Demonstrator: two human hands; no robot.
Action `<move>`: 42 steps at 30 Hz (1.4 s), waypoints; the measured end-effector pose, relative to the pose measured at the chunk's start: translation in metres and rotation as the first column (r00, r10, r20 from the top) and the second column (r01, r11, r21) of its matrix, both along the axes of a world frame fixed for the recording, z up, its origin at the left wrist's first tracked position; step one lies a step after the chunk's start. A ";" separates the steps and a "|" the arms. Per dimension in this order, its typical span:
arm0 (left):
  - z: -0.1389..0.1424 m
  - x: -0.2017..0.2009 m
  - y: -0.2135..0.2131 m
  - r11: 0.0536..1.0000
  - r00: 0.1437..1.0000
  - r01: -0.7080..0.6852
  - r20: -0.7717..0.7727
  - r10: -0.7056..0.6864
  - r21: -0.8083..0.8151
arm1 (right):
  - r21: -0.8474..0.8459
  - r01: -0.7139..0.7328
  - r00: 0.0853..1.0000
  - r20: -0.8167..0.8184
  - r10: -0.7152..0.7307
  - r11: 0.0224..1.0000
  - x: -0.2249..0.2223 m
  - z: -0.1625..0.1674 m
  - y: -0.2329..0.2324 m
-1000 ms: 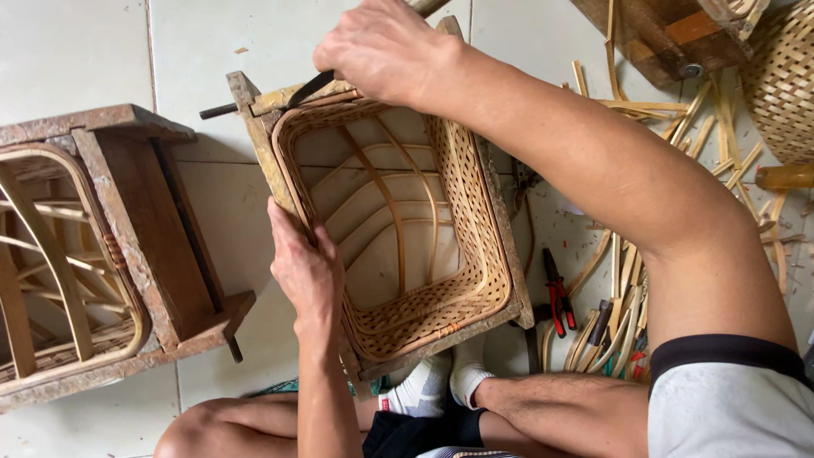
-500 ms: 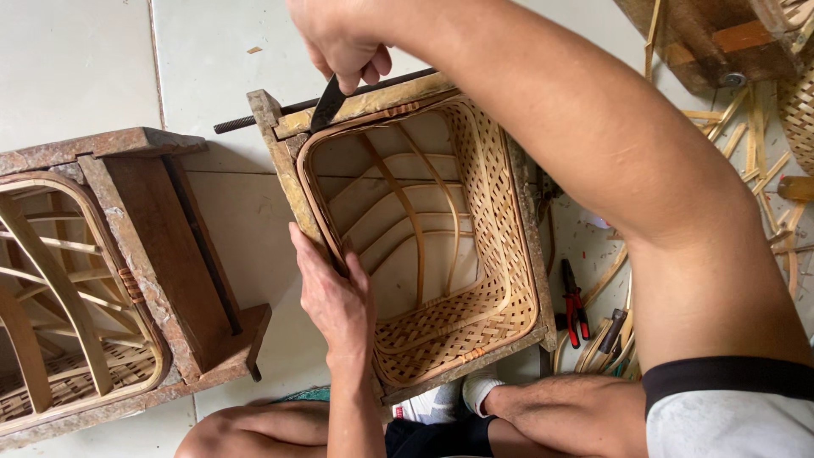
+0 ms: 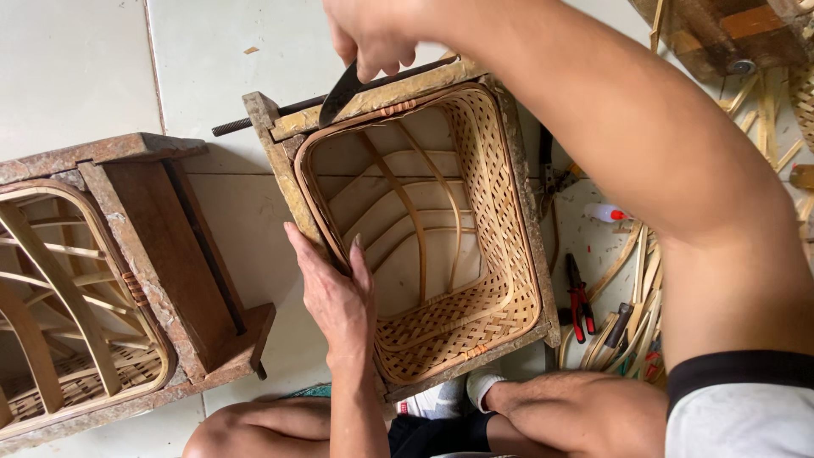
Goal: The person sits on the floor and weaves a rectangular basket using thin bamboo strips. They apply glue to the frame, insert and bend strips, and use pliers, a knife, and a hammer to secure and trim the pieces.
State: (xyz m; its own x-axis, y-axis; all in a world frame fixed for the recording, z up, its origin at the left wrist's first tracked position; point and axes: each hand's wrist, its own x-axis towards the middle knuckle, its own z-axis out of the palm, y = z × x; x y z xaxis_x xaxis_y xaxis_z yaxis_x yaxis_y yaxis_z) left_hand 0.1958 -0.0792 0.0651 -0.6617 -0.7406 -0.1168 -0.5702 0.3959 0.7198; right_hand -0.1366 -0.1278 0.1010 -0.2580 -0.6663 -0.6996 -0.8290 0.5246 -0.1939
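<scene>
Right hand (image 3: pixel 373 34) has come down onto the top edge of the wooden frame (image 3: pixel 280 161). Fingers pinched shut on a dark flat blade (image 3: pixel 341 93). A second ago the hand was higher and the blade sat further out over the corner. Now the tip points into the seam between the frame's top rail and the rim of the woven basket (image 3: pixel 500 254).

Left hand (image 3: pixel 335 293) has slid slightly along the left rail. It lies flat against the frame's left side, fingers together and stretched out, thumb hooked over the basket rim. Nothing gripped, just pressing.

The basket sits inside the frame, on the tile floor between the person's knees, open side up. Its right wall and near end are woven; the far and left sides show only bare ribs. A dark metal rod (image 3: pixel 254 119) runs along the outside of the frame's top rail, right under the blade.

My read: the blade is now working that top seam while the left hand keeps the frame from shifting.

Left of it, apart: a second wooden frame (image 3: pixel 170 246) with a bare rib basket inside. On the right: red-handled pliers (image 3: pixel 581 301), loose rattan strips (image 3: pixel 636 280), small white bottle (image 3: pixel 606 212).
</scene>
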 end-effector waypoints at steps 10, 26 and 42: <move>0.006 -0.002 0.007 0.995 0.996 -0.048 0.081 0.042 0.083 | -0.273 -0.141 0.990 -0.042 0.134 0.952 0.009 0.030 0.044; -0.066 -0.046 -0.056 0.987 0.997 0.068 -0.037 -0.074 -0.145 | -0.073 -0.242 0.964 -0.132 0.231 0.967 0.021 0.017 -0.002; -0.022 -0.073 -0.042 0.839 0.959 0.249 0.000 -0.285 -0.483 | -0.447 0.131 0.974 -0.109 -0.199 0.885 0.003 0.068 0.214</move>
State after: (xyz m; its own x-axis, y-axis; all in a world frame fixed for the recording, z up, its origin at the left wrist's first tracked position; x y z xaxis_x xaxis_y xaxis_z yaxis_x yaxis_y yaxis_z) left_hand 0.1228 -0.1213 0.0436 -0.8351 -0.4873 0.2554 -0.3489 0.8280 0.4390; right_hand -0.1332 0.0858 0.1690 -0.4682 -0.8330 -0.2947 -0.7748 0.5474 -0.3164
